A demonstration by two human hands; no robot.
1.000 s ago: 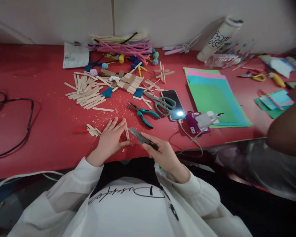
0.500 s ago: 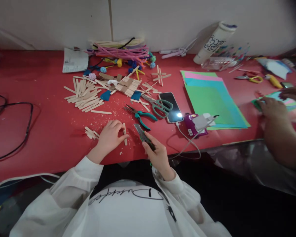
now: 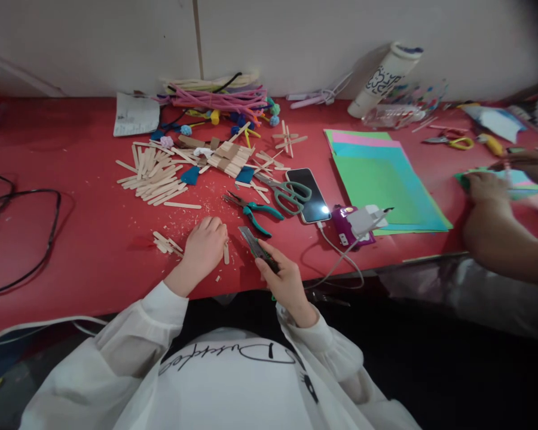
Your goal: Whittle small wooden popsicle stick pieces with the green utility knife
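Note:
My right hand [image 3: 281, 276] is closed around a utility knife [image 3: 260, 251], its blade out and pointing up and to the left above the red table [image 3: 89, 263]. My left hand [image 3: 205, 246] rests on the table with its fingers curled over the upper part of a short popsicle stick piece [image 3: 226, 253]. The lower part of that piece shows beside the thumb side. Left of this hand lie several cut stick pieces [image 3: 165, 242]. Pliers with teal handles [image 3: 255, 210] lie just beyond the knife, beside grey-green scissors [image 3: 289, 194].
A heap of popsicle sticks [image 3: 152, 173] and pink pipe cleaners [image 3: 219, 97] lie farther back. To the right are a phone [image 3: 308, 191], a purple charger block [image 3: 347, 224] and coloured paper [image 3: 385, 173]. Another person's hand [image 3: 488, 186] works on paper at far right.
My left hand's fingers have closed in over the stick piece, with the thumb drawn in. My right hand and the knife have barely moved. The other person's arm has shifted.

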